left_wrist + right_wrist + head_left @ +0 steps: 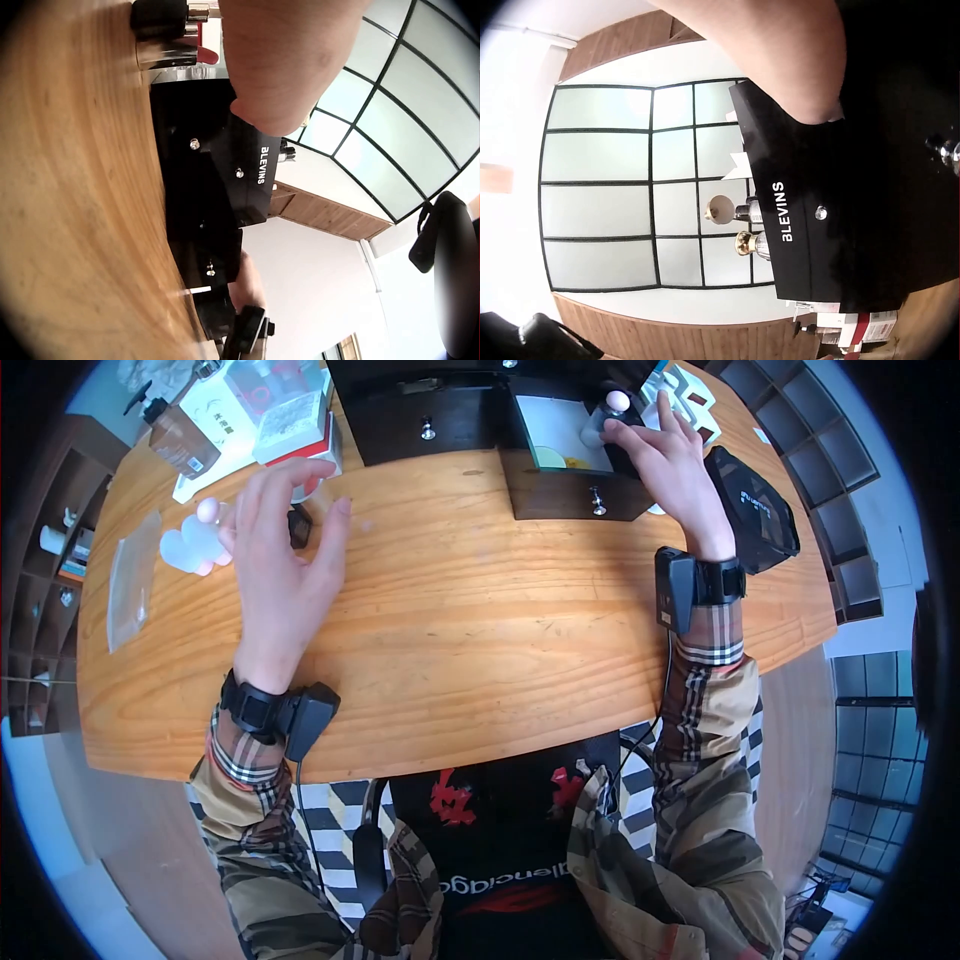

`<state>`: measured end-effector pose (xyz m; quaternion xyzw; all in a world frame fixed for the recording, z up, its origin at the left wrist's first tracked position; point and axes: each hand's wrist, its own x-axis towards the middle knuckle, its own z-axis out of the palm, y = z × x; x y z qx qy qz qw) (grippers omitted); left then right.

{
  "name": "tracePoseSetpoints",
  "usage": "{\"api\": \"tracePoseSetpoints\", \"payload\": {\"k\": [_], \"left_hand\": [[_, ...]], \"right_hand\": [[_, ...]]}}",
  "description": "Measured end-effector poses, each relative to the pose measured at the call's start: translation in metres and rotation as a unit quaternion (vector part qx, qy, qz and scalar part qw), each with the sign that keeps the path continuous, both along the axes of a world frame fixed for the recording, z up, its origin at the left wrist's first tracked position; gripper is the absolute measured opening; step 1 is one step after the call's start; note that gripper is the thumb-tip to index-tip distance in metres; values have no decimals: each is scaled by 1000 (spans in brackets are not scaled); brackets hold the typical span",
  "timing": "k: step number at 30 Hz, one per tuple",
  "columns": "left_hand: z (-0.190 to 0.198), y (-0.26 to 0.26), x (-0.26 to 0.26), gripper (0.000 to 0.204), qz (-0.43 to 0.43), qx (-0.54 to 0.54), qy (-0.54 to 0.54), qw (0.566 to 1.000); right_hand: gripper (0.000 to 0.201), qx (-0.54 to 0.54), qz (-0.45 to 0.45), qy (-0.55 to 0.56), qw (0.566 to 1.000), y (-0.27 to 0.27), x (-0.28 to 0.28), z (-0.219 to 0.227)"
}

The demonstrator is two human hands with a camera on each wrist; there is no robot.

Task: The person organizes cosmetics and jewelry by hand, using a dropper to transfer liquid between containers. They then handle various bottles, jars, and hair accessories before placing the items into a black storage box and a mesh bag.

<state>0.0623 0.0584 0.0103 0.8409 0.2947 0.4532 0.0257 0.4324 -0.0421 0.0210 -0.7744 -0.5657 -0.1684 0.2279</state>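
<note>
In the head view my right hand (675, 470) reaches over the pulled-out drawer (560, 495) of a black cabinet. Its thumb and a finger pinch the side of a small clear bottle with a round pink cap (618, 401), while another finger points upward. My left hand (275, 545) hovers above the table's left part, thumb spread from curved fingers and nothing gripped. Beneath it a black-capped small item (299, 528) is partly hidden. A pale cloud-shaped piece (190, 548) with a pink ball lies beside that hand.
The black BLEVINS cabinet (855, 195) stands at the back, bottles on top. A white box with a red edge (290, 432) and a brown pump bottle (178, 435) stand back left. A clear bag (133, 580) lies far left; a black pouch (752, 510) sits right of the drawer.
</note>
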Motion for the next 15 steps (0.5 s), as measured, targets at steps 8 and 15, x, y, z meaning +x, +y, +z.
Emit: {"api": "tracePoseSetpoints", "payload": {"k": [8, 15], "left_hand": [[1, 0, 0, 26, -2, -16, -5, 1000], [1, -2, 0, 27, -8, -10, -4, 1000]], "right_hand": [[38, 87, -14, 26, 996, 3, 4, 4], [39, 87, 8, 9, 996, 10, 11, -4]]}}
